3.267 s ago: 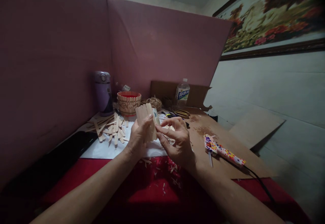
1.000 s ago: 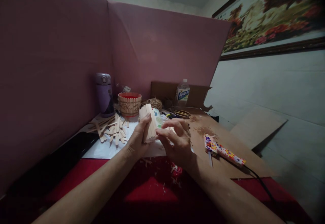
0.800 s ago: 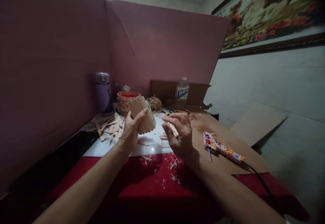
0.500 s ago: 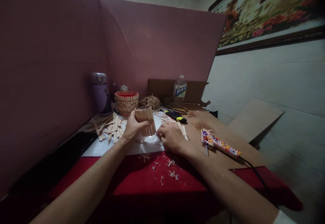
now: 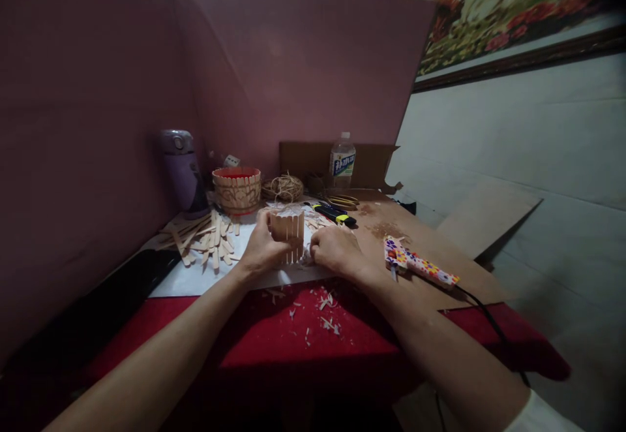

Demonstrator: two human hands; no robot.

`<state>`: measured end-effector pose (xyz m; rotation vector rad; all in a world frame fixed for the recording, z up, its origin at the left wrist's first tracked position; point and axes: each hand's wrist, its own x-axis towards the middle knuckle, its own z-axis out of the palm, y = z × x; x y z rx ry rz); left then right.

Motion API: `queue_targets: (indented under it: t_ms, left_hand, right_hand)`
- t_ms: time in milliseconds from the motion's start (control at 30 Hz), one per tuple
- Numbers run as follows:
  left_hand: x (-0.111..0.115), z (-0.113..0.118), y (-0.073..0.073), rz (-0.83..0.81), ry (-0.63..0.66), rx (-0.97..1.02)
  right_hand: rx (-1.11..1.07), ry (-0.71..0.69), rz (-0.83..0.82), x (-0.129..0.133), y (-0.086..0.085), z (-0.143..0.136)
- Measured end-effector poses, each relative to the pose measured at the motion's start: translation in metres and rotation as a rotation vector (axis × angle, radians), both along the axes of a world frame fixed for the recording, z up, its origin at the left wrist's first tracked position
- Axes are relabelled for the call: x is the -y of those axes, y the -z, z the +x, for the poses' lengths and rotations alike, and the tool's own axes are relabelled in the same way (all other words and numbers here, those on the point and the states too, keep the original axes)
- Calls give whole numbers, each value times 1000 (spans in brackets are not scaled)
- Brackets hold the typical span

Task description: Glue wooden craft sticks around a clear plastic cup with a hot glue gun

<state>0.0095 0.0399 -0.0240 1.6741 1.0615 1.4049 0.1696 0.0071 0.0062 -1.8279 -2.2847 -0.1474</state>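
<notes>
My left hand [image 5: 264,246] is wrapped round a small cup covered with upright wooden sticks [image 5: 288,231], its thumb across the near side. The cup stands nearly upright over a white sheet [image 5: 183,280]. Close to its right side is my right hand [image 5: 335,248], fingers curled together; whatever they pinch is too small and hidden to make out. Loose wooden sticks [image 5: 215,239] lie in a pile to the left. Behind them stands a round stick-covered basket with a red inside [image 5: 237,190].
A flowered glue gun [image 5: 420,263] with a black cord lies on brown cardboard [image 5: 469,288] at the right. Further back are a yellow-black cutter [image 5: 337,214], scissors [image 5: 342,201], twine [image 5: 283,188], a plastic bottle [image 5: 342,163] and a purple flask [image 5: 183,174]. Shavings litter the red cloth [image 5: 274,334].
The cup in my left hand has turned from tilted to nearly upright. The whole view has shifted a little, and my right hand stays beside the cup.
</notes>
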Motion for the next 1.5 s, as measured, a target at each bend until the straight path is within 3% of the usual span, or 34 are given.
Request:
queue_targets:
  t_ms: [233, 400, 467, 600, 733, 933, 1233, 1500]
  left_hand:
    - [1, -1, 0, -16, -21, 71]
    - [1, 5, -2, 5, -30, 121]
    - [-1, 5, -3, 3, -6, 113]
    - [-6, -6, -5, -110, 147, 114]
    - [-7, -16, -8, -156, 226, 181]
    - [-8, -14, -11, -73, 101, 180]
    - [-16, -16, -1, -41, 146, 30]
    - [-14, -7, 7, -25, 224, 105]
  right_hand:
    - [-125, -26, 9, -2, -1, 6]
    - [-275, 62, 234, -6, 0, 5]
    - [-409, -26, 385, -7, 2, 5]
    - [-607, -390, 540, -11, 9, 6]
    - [-540, -512, 541, -9, 12, 4]
    - [-411, -491, 505, -2, 9, 2]
    - [-287, -475, 516, -3, 10, 5]
    - [-340, -504, 533, -5, 13, 4]
